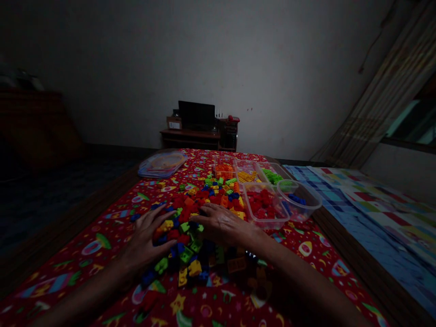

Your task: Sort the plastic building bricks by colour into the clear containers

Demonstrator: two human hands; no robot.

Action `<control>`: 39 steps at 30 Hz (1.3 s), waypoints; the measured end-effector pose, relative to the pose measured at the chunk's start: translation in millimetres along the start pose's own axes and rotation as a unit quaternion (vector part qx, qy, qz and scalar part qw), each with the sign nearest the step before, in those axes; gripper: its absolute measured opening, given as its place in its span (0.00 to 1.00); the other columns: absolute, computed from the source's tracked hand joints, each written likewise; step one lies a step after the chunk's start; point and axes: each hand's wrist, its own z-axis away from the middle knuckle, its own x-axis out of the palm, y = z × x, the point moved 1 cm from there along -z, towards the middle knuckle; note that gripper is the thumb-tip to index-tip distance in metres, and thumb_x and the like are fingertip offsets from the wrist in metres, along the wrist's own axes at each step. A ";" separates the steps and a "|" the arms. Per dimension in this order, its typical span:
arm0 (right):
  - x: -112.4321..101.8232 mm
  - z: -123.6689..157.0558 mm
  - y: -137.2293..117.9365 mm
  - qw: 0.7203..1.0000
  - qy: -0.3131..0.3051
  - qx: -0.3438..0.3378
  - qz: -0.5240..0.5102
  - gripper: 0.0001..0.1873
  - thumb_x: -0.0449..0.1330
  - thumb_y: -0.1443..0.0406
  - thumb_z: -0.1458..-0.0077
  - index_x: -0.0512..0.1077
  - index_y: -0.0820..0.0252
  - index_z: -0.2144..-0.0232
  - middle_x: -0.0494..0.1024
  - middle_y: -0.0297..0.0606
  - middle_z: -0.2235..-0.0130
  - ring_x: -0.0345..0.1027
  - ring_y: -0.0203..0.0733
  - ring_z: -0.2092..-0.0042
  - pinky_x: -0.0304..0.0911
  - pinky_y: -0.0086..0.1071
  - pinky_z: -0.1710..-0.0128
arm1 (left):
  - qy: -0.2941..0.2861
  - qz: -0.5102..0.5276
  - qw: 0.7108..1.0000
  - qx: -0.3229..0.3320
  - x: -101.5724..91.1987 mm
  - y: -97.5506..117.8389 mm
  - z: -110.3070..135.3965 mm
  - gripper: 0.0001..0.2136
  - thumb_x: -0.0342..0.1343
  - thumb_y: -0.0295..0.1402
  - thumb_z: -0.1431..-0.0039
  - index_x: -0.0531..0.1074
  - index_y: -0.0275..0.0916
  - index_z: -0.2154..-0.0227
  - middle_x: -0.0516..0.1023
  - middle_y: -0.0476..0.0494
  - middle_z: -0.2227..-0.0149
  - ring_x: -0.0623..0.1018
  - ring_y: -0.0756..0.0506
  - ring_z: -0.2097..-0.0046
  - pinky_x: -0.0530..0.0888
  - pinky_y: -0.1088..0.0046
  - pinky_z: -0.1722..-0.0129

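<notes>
A heap of toy building bricks point(185, 227) in red, blue, green, yellow and orange lies spread on a red patterned tablecloth point(177, 304). My left hand point(148, 234) rests at the heap's left side, fingers spread and thumb stretched toward the middle, with bricks between thumb and fingers. From the right, my right hand point(221, 222) reaches over the heap. Its fingers are slightly bent and apart, their tips among the bricks; its underside is hidden, and no held brick shows. To its right stands a clear container of red bricks point(264, 204).
Other clear containers hold orange bricks point(224, 170), yellow bricks point(247, 176), green bricks point(272, 176) and blue bricks point(296, 199). Stacked plastic lids point(163, 163) lie at the table's far left. Beyond the table is a desk with a monitor point(196, 116); a bed point(361, 213) adjoins at right.
</notes>
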 end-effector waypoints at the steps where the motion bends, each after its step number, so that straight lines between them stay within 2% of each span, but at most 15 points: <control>1: -0.7 -0.1 1.7 1.000 0.005 -0.001 -0.003 0.20 0.53 0.62 0.40 0.62 0.55 0.45 0.68 0.46 0.50 0.59 0.45 0.44 0.58 0.40 0.46 | 0.003 0.007 1.000 0.007 1.9 1.7 -5.3 0.28 0.54 0.51 0.51 0.67 0.47 0.47 0.62 0.40 0.40 0.62 0.32 0.40 0.62 0.51 0.44; 4: 0.3 0.2 10.7 1.000 0.011 0.011 -0.010 0.22 0.55 0.68 0.42 0.62 0.55 0.45 0.68 0.45 0.50 0.59 0.45 0.45 0.60 0.39 0.48 | 0.015 0.045 0.999 0.020 6.1 6.6 -20.6 0.27 0.53 0.52 0.49 0.67 0.46 0.48 0.66 0.41 0.43 0.65 0.35 0.43 0.64 0.53 0.45; 8: 4.4 1.0 25.8 0.999 0.016 0.022 -0.023 0.21 0.55 0.68 0.43 0.64 0.57 0.47 0.69 0.46 0.51 0.61 0.46 0.48 0.62 0.38 0.52 | 0.011 0.067 0.997 0.041 7.9 16.3 -41.5 0.28 0.53 0.51 0.48 0.65 0.43 0.47 0.68 0.39 0.45 0.66 0.37 0.43 0.64 0.54 0.44; 14: -6.4 3.0 34.4 0.995 0.061 0.039 -0.068 0.18 0.53 0.74 0.45 0.68 0.60 0.52 0.73 0.44 0.57 0.65 0.41 0.53 0.60 0.32 0.56 | 0.002 0.095 0.993 0.068 11.3 45.0 -73.4 0.25 0.52 0.47 0.46 0.64 0.43 0.46 0.68 0.40 0.44 0.65 0.39 0.42 0.63 0.56 0.43; 18: -18.8 4.6 36.2 0.991 0.061 0.074 -0.090 0.13 0.55 0.73 0.46 0.71 0.64 0.57 0.75 0.44 0.61 0.67 0.39 0.59 0.59 0.29 0.61 | -0.032 0.126 0.988 0.078 22.0 63.8 -91.6 0.27 0.52 0.47 0.46 0.63 0.41 0.45 0.67 0.37 0.44 0.66 0.38 0.42 0.63 0.55 0.43; 22: -26.8 8.5 40.0 0.987 0.058 0.121 -0.094 0.12 0.54 0.73 0.45 0.72 0.64 0.59 0.76 0.41 0.66 0.65 0.34 0.68 0.55 0.26 0.69 | -0.073 0.140 0.983 0.095 32.5 73.4 -107.1 0.27 0.46 0.45 0.42 0.59 0.37 0.42 0.63 0.35 0.41 0.62 0.38 0.39 0.59 0.57 0.40; 26: -31.3 14.2 45.4 0.984 0.074 0.145 -0.069 0.13 0.55 0.72 0.46 0.72 0.65 0.58 0.76 0.40 0.70 0.62 0.33 0.72 0.52 0.26 0.71 | -0.135 0.154 0.974 0.099 32.2 72.6 -119.9 0.26 0.40 0.43 0.40 0.60 0.35 0.41 0.63 0.37 0.40 0.62 0.41 0.39 0.59 0.61 0.39; 29: -33.4 15.2 49.2 0.982 0.070 0.174 -0.029 0.14 0.53 0.72 0.46 0.72 0.64 0.58 0.76 0.40 0.71 0.62 0.34 0.73 0.50 0.26 0.73 | -0.170 0.175 0.962 0.121 24.4 67.1 -125.9 0.24 0.40 0.41 0.39 0.64 0.37 0.44 0.68 0.39 0.42 0.66 0.42 0.41 0.61 0.63 0.41; 33: -30.5 7.9 46.3 0.976 0.074 0.205 0.020 0.14 0.49 0.72 0.42 0.72 0.62 0.58 0.76 0.41 0.69 0.64 0.35 0.72 0.50 0.27 0.73 | -0.153 0.182 0.963 0.128 14.6 55.2 -130.3 0.22 0.49 0.43 0.45 0.72 0.37 0.51 0.73 0.39 0.47 0.71 0.40 0.46 0.66 0.63 0.46; 35: -24.9 2.7 39.3 0.979 0.072 0.186 0.029 0.15 0.48 0.70 0.41 0.71 0.59 0.56 0.76 0.40 0.67 0.65 0.36 0.69 0.51 0.27 0.71 | -0.138 0.170 0.970 0.109 11.7 49.6 -131.6 0.21 0.52 0.44 0.48 0.75 0.38 0.56 0.77 0.39 0.53 0.74 0.40 0.51 0.69 0.64 0.50; 39: -8.7 -2.7 24.6 0.985 0.022 0.164 0.047 0.14 0.50 0.66 0.40 0.70 0.56 0.54 0.72 0.41 0.65 0.63 0.37 0.68 0.51 0.28 0.71 | -0.136 0.122 0.982 0.050 6.9 46.4 -130.8 0.15 0.55 0.44 0.52 0.78 0.40 0.69 0.80 0.45 0.65 0.77 0.42 0.62 0.72 0.69 0.61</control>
